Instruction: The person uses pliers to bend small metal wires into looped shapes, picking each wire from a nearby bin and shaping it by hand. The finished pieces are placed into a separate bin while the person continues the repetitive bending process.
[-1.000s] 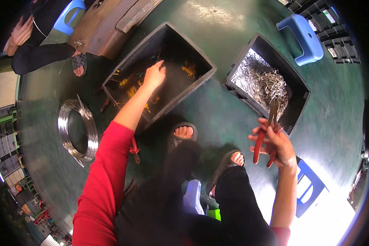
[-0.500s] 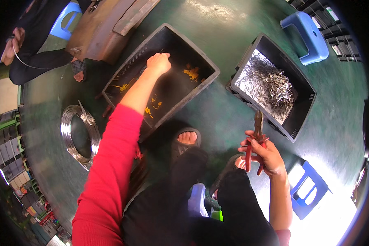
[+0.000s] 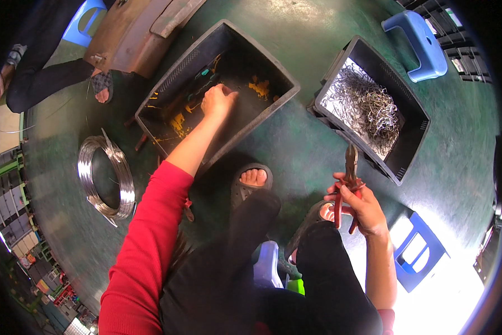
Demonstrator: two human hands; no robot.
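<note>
Nearest, low on the R side, the R hand (image 3: 367, 207) has a loose grip round the red-handled pliers (image 3: 351, 161) — handles spread, nose pointing away fr. the wearer, just short of the smaller crate's near wall in this view. Pliers are prob. fairly heavy for their size, stiff, hard to damage; the handles look coated, so shouldn't be v. slippery unless oily. Best hold: round both handles, well back fr. the pivot, fingers clear of the cutting edges. A 2nd tool (image 3: 189, 211) w/ red on it lies on the floor beside the L sleeve, partly hidden. Further out, the L hand (image 3: 218, 102) is down inside the larger black crate (image 3: 250, 64), fingers curled; can't tell if its grip is pinching anything, the hand hides it. Yellow scraps (image 3: 259, 87) lie near it on the crate bottom. Off to the L, a wire coil (image 3: 85, 173) on the floor — likely springy and slick, best lifted by the whole bundle. To the R, the smaller black crate (image 3: 410, 131) holds a heap of bent metal pieces (image 3: 379, 114), prob. light, stiff, apt to snag; take one by a free end. Beyond, a blue stool (image 3: 416, 42).
</note>
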